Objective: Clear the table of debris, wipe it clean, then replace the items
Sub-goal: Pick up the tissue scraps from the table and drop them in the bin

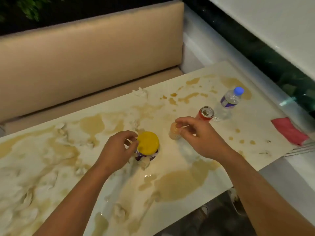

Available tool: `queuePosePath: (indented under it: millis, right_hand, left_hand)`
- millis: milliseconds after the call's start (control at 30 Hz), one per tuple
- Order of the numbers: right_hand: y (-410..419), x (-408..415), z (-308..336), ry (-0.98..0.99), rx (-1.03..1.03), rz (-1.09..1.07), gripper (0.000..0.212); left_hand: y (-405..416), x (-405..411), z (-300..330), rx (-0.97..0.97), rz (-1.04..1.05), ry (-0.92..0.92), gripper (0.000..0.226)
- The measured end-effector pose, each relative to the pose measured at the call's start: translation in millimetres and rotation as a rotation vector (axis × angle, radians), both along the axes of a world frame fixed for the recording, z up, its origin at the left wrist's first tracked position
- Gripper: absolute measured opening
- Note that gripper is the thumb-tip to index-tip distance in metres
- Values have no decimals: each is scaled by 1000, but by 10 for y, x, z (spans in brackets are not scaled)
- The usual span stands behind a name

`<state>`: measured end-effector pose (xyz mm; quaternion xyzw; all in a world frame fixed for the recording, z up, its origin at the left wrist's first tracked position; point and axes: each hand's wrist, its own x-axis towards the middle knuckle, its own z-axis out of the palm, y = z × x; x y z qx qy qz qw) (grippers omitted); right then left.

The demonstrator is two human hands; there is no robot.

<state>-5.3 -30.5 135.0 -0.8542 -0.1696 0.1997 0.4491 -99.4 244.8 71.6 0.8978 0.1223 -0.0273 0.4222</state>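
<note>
Puddles of brown liquid (180,183) lie nearest us along the counter's (255,126) near edge, with soggy tissue scraps (40,178) spread toward its left end. Our left hand (117,150) curls its fingers against the rim of the yellow-lidded jar (147,143), which stands upright mid-counter, long axis vertical, lid toward us. We judge it rigid and fairly heavy; wet sides may slip, so gripping round the lid's edge seems safest. Our right hand (199,135) pinches the top of a small pale bottle (173,132), also upright; it looks light and stiff, easily lifted by its neck. Beyond it stand a red can (205,114) and a clear water bottle (228,103) with a blue cap, both upright. A pink cloth (289,131) lies at the counter's right edge.
</note>
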Motion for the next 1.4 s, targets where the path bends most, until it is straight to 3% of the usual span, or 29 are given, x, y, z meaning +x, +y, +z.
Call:
queuePosePath:
  millis: [300,567,667,767,900,1167,1400]
  right_hand:
    - [1001,900,-289,-133,-213,203,35]
    - [1747,1754,-952,-165,-674,454,57]
    - [1938,1905,-1144,-220,-746,513,58]
    - [2080,2017,-1292,-290,-788,563,57]
    - [2141,2082,-1459,-231,-903,602,42]
    - [2089,1876,-1448,-351,-897,580,29]
    - [1855,1563,-1387,-223,-898,747,23]
  left_hand:
    - [556,718,-362,104,-47,107,28]
    - [639,1157,-904,121,-109,194,44]
    - [599,1208,-1046,161,-155,217,49]
    - [582,1226,-1116,171,-150,214,43]
    - [586,1227,-1142,168,-158,185,25]
    - [755,1148,-1001,108,-97,121,10]
    - [779,1209,-641,-57,11,43,10]
